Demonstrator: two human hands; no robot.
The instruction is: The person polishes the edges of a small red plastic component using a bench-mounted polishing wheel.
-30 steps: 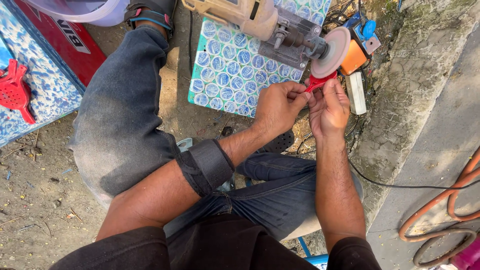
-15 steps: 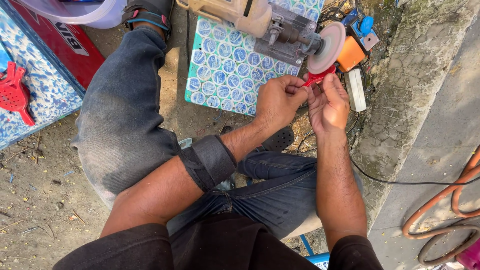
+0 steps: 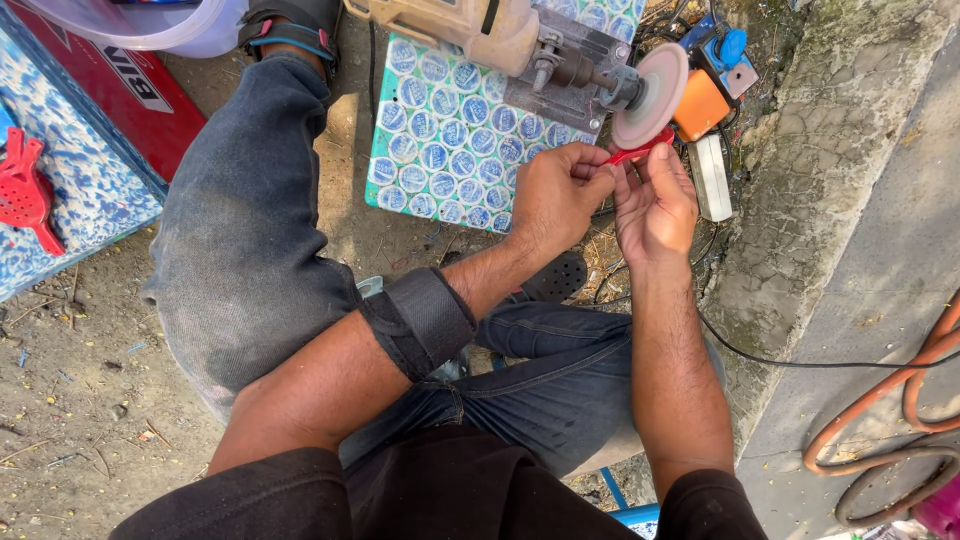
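Observation:
Both my hands pinch a small red plastic piece (image 3: pixel 632 154) and hold it against the lower edge of a pinkish grinding wheel (image 3: pixel 651 94). My left hand (image 3: pixel 557 196) grips its left end, my right hand (image 3: pixel 655 203) its right end. The wheel sits on the shaft of a beige bench motor (image 3: pixel 470 30), which rests on a patterned teal and white mat (image 3: pixel 440 140). A black band (image 3: pixel 420 320) wraps my left forearm. I sit low with my knees apart.
An orange and blue device (image 3: pixel 708 85) and a white block (image 3: pixel 713 178) lie right of the wheel. A concrete kerb (image 3: pixel 830 200) runs along the right, with orange hose (image 3: pixel 880 420) and a black cable (image 3: pixel 800 360). A red tool (image 3: pixel 28 195) lies on a blue speckled board at left.
My hands and the red piece have stayed at the wheel's lower edge. The view has shifted slightly, with my head moving.

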